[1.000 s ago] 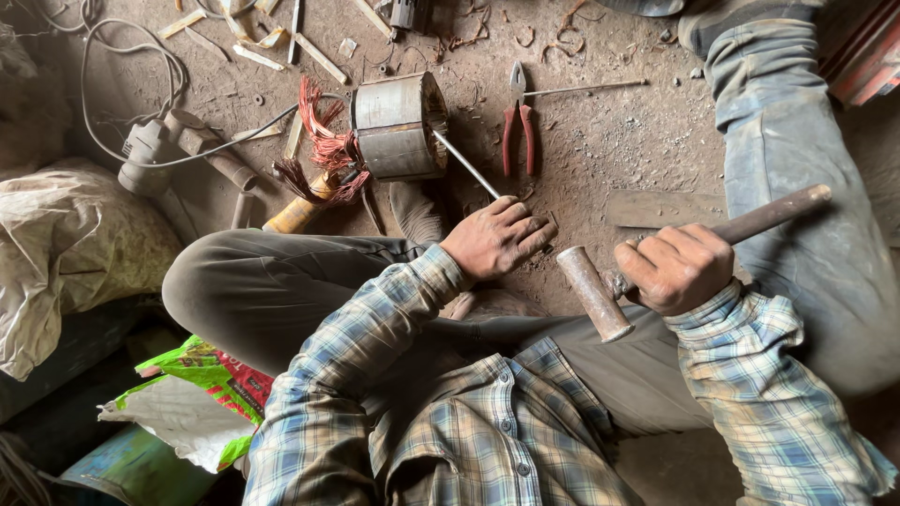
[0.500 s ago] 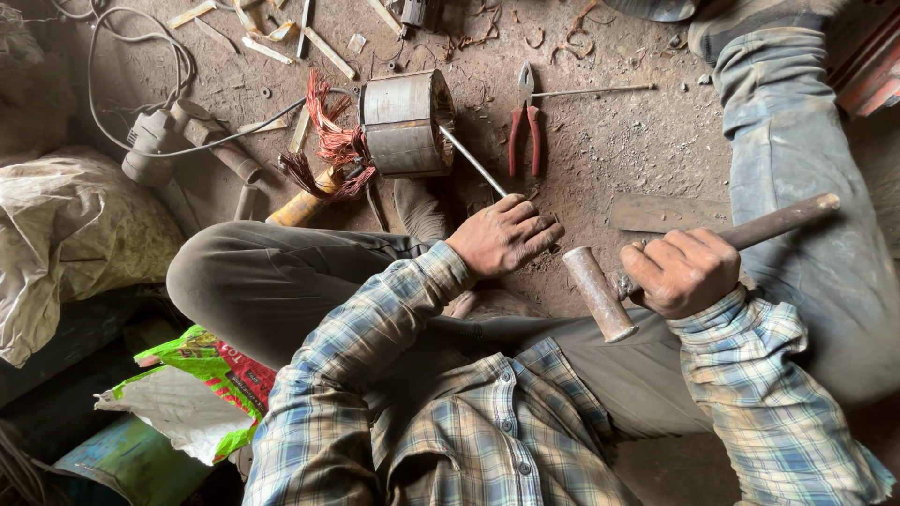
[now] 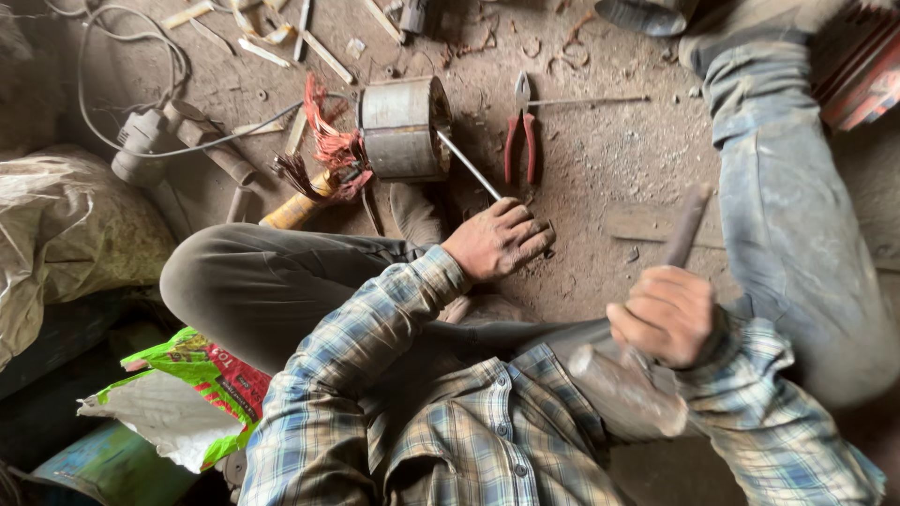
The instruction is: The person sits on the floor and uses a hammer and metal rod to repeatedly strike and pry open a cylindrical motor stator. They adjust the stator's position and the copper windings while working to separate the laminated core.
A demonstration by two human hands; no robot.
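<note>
Seen from above, the left hand (image 3: 497,239) pinches a thin steel rod (image 3: 467,165) whose far end rests against the grey metal cylinder (image 3: 403,128) lying on the gritty floor, frayed red-copper wires (image 3: 323,150) bunched at its other end. The right hand (image 3: 667,314) is fisted round a hammer (image 3: 626,389) (blurred, wooden handle, blunt cylindrical head). Red-handled pliers (image 3: 520,139) lie just beside the cylinder.

We sit on a dusty dirt floor (image 3: 600,159). On it lie a metal motor stator (image 3: 403,126) with frayed copper windings (image 3: 323,155), red-handled pliers (image 3: 521,141) just beside it, a thin rod (image 3: 586,99), a grey cable (image 3: 141,84), wood scraps (image 3: 323,56) and a crumpled sack (image 3: 66,234).
</note>
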